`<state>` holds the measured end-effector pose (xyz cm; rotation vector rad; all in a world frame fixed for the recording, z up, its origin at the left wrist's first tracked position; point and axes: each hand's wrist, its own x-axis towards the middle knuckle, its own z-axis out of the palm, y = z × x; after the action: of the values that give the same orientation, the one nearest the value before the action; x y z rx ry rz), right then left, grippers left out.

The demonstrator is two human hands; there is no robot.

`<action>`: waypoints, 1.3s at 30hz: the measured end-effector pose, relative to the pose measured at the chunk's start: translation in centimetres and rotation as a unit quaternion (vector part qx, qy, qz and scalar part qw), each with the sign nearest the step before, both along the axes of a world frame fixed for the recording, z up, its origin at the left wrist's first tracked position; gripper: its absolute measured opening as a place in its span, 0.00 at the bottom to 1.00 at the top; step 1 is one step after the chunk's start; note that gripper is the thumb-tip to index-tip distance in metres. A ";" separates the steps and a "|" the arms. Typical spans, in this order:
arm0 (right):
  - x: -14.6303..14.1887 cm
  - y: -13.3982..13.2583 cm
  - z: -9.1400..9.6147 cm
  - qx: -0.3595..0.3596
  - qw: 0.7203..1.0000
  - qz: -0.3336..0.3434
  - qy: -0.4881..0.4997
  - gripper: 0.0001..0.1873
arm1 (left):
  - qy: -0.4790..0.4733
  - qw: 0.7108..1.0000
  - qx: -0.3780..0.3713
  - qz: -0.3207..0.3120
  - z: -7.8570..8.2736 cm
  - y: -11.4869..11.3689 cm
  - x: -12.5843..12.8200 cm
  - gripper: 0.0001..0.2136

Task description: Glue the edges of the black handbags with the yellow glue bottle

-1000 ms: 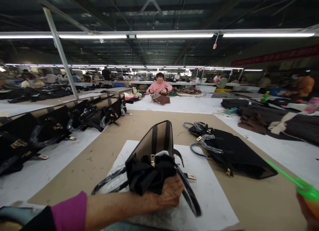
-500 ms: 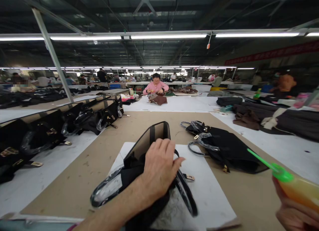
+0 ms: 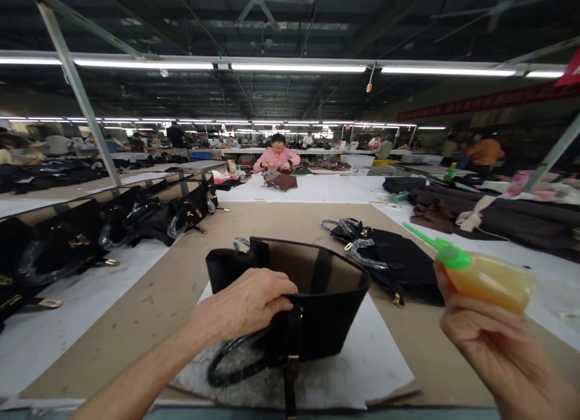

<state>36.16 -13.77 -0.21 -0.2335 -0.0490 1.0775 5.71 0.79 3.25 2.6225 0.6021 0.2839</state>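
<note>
A black handbag [image 3: 324,323] stands upright in front of me on a white sheet [image 3: 385,359], its mouth open and its tan lining showing. My left hand [image 3: 254,302] pinches the near rim of the bag between thumb and fingers. One plastic-wrapped handle [image 3: 231,362] hangs down the near side, beside a strap with gold metal parts. In my right hand [image 3: 489,335] is a squeeze bottle [image 3: 493,281] of amber liquid with a green cap and a long green nozzle. The bottle is tilted, its nozzle pointing up and left, apart from the bag.
Another black handbag [image 3: 394,260] lies flat to the right. Several black bags [image 3: 67,245] stand in a row along the left. Dark cloth [image 3: 502,217] is piled at the far right. Across the table a person in pink [image 3: 277,157] handles a brown piece [image 3: 281,180].
The bag has been turned and now stands upright with its opening towards me. My left hand has moved onto its near rim. My right hand has brought the bottle up and left.
</note>
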 end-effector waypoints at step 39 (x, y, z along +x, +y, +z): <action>-7.4 10.8 3.8 -0.025 0.986 0.153 0.068 0.16 | -0.045 0.875 -0.075 0.476 -9.0 10.1 4.3 0.30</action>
<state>28.71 -3.01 3.62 -0.2018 0.0676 1.3993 10.02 10.86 -5.74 1.9462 1.7640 0.6046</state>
